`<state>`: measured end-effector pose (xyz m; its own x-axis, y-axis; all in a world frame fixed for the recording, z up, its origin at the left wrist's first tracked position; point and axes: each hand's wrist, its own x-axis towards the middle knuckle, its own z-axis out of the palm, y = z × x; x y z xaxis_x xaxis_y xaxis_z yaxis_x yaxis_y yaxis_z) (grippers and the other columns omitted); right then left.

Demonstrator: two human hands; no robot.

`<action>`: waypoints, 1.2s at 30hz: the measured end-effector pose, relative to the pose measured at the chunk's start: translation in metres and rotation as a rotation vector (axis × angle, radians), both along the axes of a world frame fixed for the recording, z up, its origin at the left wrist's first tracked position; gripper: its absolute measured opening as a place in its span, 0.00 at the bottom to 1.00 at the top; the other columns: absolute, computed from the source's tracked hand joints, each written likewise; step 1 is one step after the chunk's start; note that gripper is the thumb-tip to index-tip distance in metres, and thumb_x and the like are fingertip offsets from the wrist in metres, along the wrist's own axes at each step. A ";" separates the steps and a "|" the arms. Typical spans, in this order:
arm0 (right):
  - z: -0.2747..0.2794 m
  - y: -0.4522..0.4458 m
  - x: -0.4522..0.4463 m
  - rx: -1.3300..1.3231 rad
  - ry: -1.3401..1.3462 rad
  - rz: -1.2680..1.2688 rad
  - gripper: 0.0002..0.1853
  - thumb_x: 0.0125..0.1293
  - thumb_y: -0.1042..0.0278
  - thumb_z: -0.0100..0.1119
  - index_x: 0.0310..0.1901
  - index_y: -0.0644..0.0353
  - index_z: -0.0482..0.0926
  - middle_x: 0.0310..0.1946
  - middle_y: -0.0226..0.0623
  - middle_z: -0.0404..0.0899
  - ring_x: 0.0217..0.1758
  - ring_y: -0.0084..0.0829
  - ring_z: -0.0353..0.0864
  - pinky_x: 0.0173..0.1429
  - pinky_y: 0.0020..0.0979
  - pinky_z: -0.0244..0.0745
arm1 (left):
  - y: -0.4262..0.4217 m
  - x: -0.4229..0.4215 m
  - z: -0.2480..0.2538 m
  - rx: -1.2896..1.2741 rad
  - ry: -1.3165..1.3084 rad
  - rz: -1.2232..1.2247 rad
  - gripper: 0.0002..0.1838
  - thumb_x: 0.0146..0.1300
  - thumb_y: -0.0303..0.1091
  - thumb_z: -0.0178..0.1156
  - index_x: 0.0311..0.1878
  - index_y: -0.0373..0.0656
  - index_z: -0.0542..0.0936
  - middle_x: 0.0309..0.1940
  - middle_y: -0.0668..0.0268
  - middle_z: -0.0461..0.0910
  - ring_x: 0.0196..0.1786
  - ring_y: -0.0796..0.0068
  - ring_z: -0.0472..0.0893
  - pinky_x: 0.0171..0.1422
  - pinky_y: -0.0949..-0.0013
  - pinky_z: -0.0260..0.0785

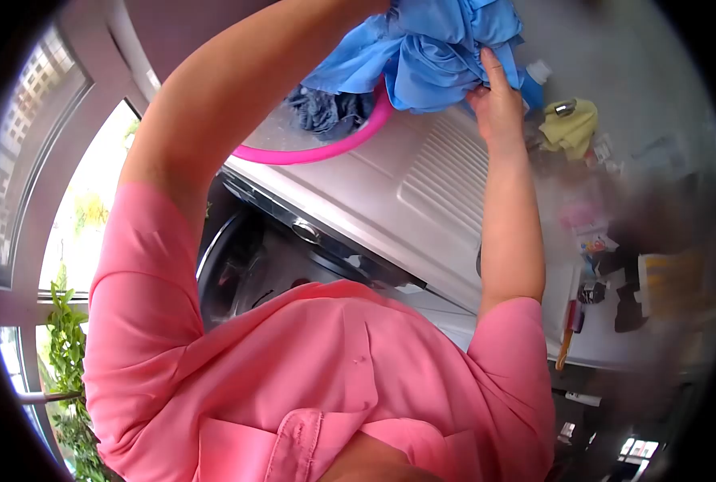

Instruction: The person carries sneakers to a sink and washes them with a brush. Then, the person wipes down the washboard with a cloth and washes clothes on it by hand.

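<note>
Right grip (499, 106) is closed on the near right edge of the bunched blue cloth (434, 60), thumb pressed over the folds and fingers partly hidden beneath, so most of the cloth lies to that hand's left; the left grip passes beyond the top edge of view, and I cannot tell how it is closed. Part of the cloth hangs over the pink-rimmed basin (318, 154), which holds dark denim (330, 112) and stands on the white surface (366, 189). Just right of the right hand are a blue bottle (532, 90) and a yellow cloth (573, 132).
</note>
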<state>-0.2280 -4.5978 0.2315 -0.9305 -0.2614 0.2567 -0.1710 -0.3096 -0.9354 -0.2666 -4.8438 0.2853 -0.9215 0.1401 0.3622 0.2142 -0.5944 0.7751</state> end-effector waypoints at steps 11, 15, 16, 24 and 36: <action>-0.185 0.205 -0.048 0.587 -0.543 -0.081 0.54 0.57 0.20 0.38 0.74 0.54 0.41 0.68 0.40 0.58 0.72 0.42 0.53 0.73 0.48 0.38 | 0.211 0.014 -0.197 0.048 -0.651 0.347 0.29 0.64 0.31 0.49 0.70 0.59 0.62 0.62 0.58 0.69 0.58 0.64 0.72 0.58 0.58 0.67; -0.187 0.230 -0.051 0.319 -0.467 -0.379 0.53 0.58 0.22 0.42 0.73 0.56 0.43 0.67 0.43 0.60 0.71 0.40 0.56 0.72 0.49 0.46 | 0.165 0.061 -0.245 -1.350 0.018 0.538 0.40 0.49 0.43 0.63 0.67 0.43 0.65 0.64 0.43 0.62 0.67 0.41 0.59 0.71 0.56 0.53; -0.172 0.218 -0.046 0.372 -0.415 -0.443 0.49 0.60 0.27 0.46 0.71 0.58 0.50 0.66 0.45 0.62 0.70 0.38 0.59 0.70 0.43 0.52 | 0.155 0.077 -0.236 -1.505 0.103 0.512 0.47 0.44 0.54 0.68 0.68 0.45 0.64 0.68 0.46 0.57 0.70 0.39 0.50 0.74 0.50 0.45; -0.184 0.142 -0.051 0.570 0.402 -0.073 0.24 0.57 0.61 0.58 0.56 0.59 0.72 0.56 0.50 0.71 0.62 0.47 0.68 0.64 0.34 0.63 | 0.193 0.048 -0.231 -0.728 -0.243 0.154 0.47 0.53 0.70 0.57 0.66 0.42 0.66 0.65 0.48 0.63 0.70 0.51 0.56 0.71 0.55 0.50; -0.235 0.150 -0.116 1.281 0.570 -0.685 0.15 0.57 0.57 0.55 0.42 0.55 0.77 0.40 0.43 0.77 0.42 0.46 0.75 0.50 0.49 0.65 | 0.233 -0.037 -0.248 -1.684 0.266 0.245 0.32 0.57 0.44 0.59 0.62 0.39 0.65 0.60 0.50 0.64 0.64 0.49 0.63 0.67 0.51 0.52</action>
<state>-0.3443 -4.4482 -0.0031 -0.8204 -0.1560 0.5501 -0.3514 0.8964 -0.2700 -0.3035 -4.6112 0.0372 -0.9216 0.3722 0.1101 0.3843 0.8352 0.3933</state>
